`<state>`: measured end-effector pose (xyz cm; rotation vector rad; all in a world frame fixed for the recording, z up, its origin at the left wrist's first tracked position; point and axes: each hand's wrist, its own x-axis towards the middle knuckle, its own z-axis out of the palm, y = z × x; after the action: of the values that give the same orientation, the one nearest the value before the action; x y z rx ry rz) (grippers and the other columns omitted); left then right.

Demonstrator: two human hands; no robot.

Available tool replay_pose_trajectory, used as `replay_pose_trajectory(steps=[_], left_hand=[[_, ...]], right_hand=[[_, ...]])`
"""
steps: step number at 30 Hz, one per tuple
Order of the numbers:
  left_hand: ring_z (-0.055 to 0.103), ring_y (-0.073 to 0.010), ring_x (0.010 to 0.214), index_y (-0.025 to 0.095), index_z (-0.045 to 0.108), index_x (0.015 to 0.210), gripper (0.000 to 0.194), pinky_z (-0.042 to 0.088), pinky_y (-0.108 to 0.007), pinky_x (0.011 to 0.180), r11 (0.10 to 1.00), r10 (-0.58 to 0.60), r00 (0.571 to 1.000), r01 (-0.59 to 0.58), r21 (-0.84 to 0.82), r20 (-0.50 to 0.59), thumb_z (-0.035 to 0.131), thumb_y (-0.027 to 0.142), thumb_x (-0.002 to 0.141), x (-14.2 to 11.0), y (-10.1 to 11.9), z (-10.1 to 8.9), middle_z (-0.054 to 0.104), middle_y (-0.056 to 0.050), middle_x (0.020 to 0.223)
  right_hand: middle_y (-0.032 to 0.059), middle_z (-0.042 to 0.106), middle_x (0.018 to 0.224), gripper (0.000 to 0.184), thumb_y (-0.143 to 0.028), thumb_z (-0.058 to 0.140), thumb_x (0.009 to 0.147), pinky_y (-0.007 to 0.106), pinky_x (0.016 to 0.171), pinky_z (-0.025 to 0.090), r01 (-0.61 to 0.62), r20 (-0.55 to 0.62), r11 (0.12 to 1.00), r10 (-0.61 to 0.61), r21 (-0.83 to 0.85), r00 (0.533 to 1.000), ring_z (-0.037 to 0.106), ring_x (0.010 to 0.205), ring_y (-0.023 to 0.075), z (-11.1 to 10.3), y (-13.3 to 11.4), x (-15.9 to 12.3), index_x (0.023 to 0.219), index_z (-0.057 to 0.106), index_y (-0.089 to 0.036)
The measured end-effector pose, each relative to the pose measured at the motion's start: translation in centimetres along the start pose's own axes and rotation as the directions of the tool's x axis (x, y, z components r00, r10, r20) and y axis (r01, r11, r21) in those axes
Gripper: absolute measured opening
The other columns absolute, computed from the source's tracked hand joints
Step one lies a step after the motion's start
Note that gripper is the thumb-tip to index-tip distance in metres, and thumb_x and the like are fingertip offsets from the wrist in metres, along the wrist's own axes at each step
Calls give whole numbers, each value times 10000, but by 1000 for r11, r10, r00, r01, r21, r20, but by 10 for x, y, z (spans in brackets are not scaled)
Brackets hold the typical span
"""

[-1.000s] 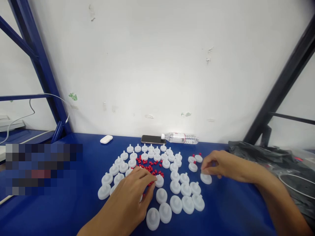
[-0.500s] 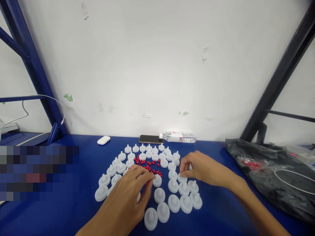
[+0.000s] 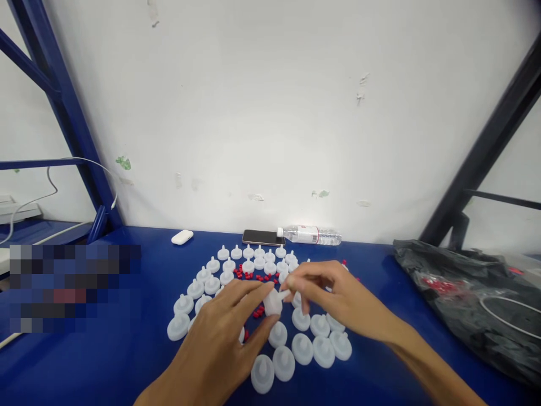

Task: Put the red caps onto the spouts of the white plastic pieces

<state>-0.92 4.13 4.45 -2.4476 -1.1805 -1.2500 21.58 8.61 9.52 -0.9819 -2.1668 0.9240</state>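
Note:
My left hand point(image 3: 236, 316) holds a white cap with a thin spout point(image 3: 273, 303) between thumb and fingers, tilted so the spout points right. At the spout's tip, the thumb and fingertips of my right hand point(image 3: 315, 285) are pinched together. Anything small inside that pinch is hidden. Around both hands, several like white spouted caps point(image 3: 302, 348) stand in rows on the blue table, spouts up. Small red pieces point(image 3: 258, 311) lie loose among them, partly covered by my hands. A few red bits point(image 3: 344, 263) show just beyond my right hand.
Along the wall lie a phone point(image 3: 262, 238), a clear water bottle point(image 3: 313, 234) and a white earbud case point(image 3: 182, 237). At the right, a black plastic bag point(image 3: 477, 321) carries a clear bag of red pieces point(image 3: 442, 286). Blue and black frame posts rise on either side.
My right hand has moved left from the right-hand caps to the spout of the cap at my left hand. That cap is now lifted and tilted. The view has shifted slightly.

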Motion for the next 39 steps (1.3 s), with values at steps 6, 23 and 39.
replay_pose_trajectory(steps=[6,23,39], left_hand=[[662,-254,1085,223,594,1281,320,548,-427,910,989,-55,994,67,130,-93,612,206,962,3,-7,-1,688,-85,1194],[615,-294,973,221,613,1198,279,432,-492,803,977,-92,992,107,183,-90,629,147,930,6,1,-6,735,-69,1098],[584,-322,1019,213,643,1205,284,442,-518,795,968,-123,990,135,209,-69,627,155,927,5,0,-6,753,-67,1127]], right_hand=[[32,765,946,192,-245,570,1012,366,837,447,124,-14,797,-164,-591,986,647,945,226,13,35,8,988,761,-235],[55,734,915,230,-204,531,968,403,899,410,139,59,783,-131,-606,990,626,929,237,29,30,5,982,760,-215],[29,757,850,137,-154,651,959,382,869,408,145,123,759,-86,-635,989,653,881,224,24,41,12,863,736,-201]])
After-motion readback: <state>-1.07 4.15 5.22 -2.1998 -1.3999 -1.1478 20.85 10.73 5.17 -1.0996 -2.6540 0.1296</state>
